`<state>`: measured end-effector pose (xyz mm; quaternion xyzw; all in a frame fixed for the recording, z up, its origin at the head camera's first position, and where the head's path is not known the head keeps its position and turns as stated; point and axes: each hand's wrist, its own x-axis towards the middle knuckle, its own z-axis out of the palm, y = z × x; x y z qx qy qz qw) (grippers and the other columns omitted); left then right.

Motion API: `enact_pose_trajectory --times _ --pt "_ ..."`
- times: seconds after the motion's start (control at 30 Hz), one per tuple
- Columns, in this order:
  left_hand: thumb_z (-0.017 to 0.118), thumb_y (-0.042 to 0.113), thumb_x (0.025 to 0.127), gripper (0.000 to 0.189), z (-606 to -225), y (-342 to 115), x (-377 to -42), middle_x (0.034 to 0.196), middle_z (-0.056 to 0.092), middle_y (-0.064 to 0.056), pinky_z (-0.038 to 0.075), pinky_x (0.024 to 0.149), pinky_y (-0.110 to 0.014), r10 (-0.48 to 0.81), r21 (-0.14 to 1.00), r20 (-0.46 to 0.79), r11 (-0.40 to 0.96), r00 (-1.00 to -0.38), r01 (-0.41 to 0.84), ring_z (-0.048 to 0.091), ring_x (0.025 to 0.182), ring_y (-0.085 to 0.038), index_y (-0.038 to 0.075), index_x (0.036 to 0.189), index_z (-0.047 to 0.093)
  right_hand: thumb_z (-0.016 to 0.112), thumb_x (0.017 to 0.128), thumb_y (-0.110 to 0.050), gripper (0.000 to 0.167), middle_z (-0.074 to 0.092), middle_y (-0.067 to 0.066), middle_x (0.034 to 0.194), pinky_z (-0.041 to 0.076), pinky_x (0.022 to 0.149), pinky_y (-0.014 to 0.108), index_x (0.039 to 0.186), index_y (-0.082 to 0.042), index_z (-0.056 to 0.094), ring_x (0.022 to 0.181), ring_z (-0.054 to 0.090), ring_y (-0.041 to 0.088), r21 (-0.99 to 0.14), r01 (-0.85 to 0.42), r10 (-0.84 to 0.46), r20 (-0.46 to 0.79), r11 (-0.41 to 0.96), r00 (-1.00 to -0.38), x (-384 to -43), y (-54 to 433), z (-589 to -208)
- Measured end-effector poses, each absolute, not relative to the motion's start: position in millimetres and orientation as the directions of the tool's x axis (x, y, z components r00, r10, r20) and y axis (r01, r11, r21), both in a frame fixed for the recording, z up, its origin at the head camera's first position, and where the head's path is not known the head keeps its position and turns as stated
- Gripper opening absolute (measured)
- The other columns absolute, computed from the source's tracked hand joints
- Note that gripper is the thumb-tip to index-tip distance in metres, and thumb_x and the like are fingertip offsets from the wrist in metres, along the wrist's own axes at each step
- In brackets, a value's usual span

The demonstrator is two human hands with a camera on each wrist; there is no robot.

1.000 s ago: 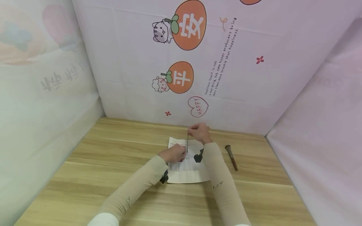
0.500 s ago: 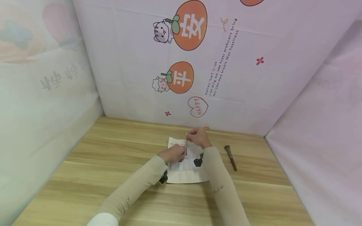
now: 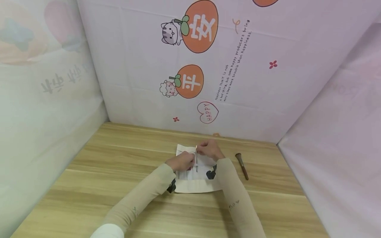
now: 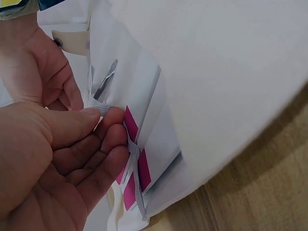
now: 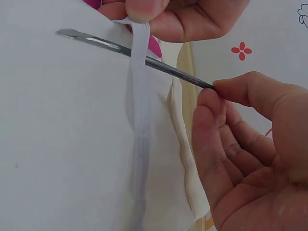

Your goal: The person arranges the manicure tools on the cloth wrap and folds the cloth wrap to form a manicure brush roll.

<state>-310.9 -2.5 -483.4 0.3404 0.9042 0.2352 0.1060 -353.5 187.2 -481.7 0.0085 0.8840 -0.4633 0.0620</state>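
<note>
A white cloth tool pouch (image 3: 190,186) lies unfolded on the table, with a white elastic band (image 5: 140,96) across it. My left hand (image 3: 183,161) pinches this band between thumb and fingertips, lifting it off the cloth. My right hand (image 3: 209,149) pinches the end of a slim metal tool (image 5: 178,73) with a textened shaft and a flattened, spoon-like tip. The tool passes under the band, and its tip (image 4: 109,77) shows past the band in the left wrist view. Beside my left fingers, flat pieces with magenta ends (image 4: 144,166) sit behind the band.
A dark tool with a flared end and brown handle (image 3: 242,167) lies on the wooden table (image 3: 143,211), right of the pouch. A printed white cloth wall (image 3: 143,92) rises behind the table's far edge. A small orange item (image 3: 216,135) is by that edge.
My right hand has come down toward the pouch, and the metal tool has slid further under the elastic band. My left hand stays in place on the band.
</note>
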Motion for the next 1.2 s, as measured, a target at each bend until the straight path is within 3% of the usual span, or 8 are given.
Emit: enact_pose_trajectory --times 0.2,0.53,1.2 --pt "0.057 0.006 0.105 0.024 -482.3 -2.0 -309.9 0.074 0.06 0.005 0.044 0.071 -0.022 0.657 0.491 -0.042 0.67 -0.753 0.557 0.053 0.07 -0.007 0.013 0.083 0.059 0.075 0.091 -0.009 0.009 0.076 0.006 0.094 0.058 0.075 0.024 0.096 -0.002 0.079 0.081 0.067 0.013 -0.811 0.065 -0.102 -0.152 0.582 -0.983 -352.1 192.3 -483.3" --pt "0.058 0.007 0.106 0.021 -482.1 -1.3 -310.1 0.076 0.062 0.004 0.046 0.071 -0.023 0.665 0.469 -0.03 0.669 -0.746 0.577 0.054 0.07 -0.007 0.012 0.087 0.061 0.078 0.092 -0.018 0.015 0.081 0.007 0.101 0.06 0.081 0.027 0.101 -0.005 0.081 0.085 0.074 0.014 -0.75 0.12 -0.161 -0.291 0.65 -0.943 -347.6 195.9 -473.0" --pt "0.055 0.005 0.106 0.018 -480.7 1.0 -309.3 0.075 0.062 0.003 0.046 0.072 -0.024 0.666 0.487 -0.031 0.661 -0.745 0.571 0.055 0.07 -0.009 0.006 0.091 0.064 0.074 0.094 -0.01 0.013 0.082 0.009 0.092 0.063 0.079 0.026 0.098 -0.001 0.082 0.077 0.075 0.011 -0.735 0.151 -0.26 -0.414 0.661 -0.872 -341.9 197.6 -466.1"
